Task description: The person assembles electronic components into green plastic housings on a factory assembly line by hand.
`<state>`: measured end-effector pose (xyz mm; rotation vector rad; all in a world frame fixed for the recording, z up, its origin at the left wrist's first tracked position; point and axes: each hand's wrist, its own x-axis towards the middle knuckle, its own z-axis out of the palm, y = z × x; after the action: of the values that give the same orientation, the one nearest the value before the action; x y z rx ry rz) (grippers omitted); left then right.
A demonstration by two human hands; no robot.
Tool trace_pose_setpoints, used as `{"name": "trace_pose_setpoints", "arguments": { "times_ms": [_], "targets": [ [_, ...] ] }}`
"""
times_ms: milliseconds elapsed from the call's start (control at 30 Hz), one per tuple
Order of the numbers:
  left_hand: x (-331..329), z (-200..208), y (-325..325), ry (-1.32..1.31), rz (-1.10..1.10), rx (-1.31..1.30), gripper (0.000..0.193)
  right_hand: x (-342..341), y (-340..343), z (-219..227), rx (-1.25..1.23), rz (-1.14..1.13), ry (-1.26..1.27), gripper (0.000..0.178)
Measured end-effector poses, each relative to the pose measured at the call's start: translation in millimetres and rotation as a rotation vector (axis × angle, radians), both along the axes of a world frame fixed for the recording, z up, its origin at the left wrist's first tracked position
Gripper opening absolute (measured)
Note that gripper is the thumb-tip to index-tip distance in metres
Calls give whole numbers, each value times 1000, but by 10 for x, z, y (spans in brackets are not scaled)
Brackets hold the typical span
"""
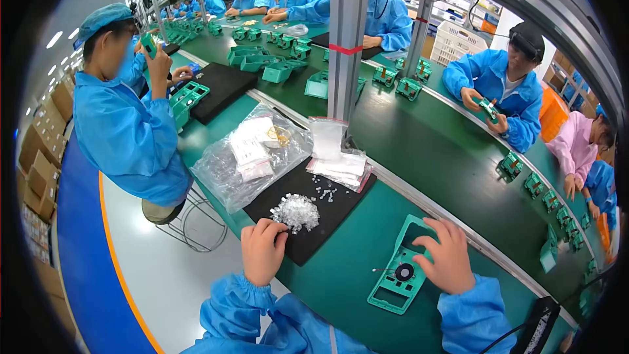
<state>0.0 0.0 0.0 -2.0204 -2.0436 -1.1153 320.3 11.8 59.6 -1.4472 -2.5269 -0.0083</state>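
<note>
My left hand (263,250) is at the near edge of a black foam mat, its fingers curled and the thumb pressed toward the forefinger. Its fingertips touch the side of a pile of small clear plastic pieces (295,213); whatever they may pinch is too small to make out. On the green bench lies a teal plastic housing (386,294) with rectangular openings. A round black speaker (404,272) with a thin wire sits in it. My right hand (449,259) is over the housing's right edge, fingers bent and apart, with nothing seen between them.
Clear bags (226,170) and white packets (327,141) lie beyond the pile on the black mat (321,239). A metal post (346,59) rises behind them. Along the conveyor (452,170) stand several teal assemblies. Co-workers in blue sit left and across; one (121,118) holds a teal part.
</note>
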Motion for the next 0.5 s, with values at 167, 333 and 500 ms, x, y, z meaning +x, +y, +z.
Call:
{"name": "trace_pose_setpoints", "arguments": {
  "times_ms": [167, 333, 500],
  "targets": [
    [-118, 40, 158, -9, -33, -21, 12, 65, -349, -247, 6, -252, 490, 26],
    [124, 266, 636, 40, -195, -55, 11, 32, -704, -501, -84, -387, 713, 24],
    [191, 171, 955, 164, -231, -134, 12, -108, -906, -657, -252, -516, 776, 24]
  ]
}}
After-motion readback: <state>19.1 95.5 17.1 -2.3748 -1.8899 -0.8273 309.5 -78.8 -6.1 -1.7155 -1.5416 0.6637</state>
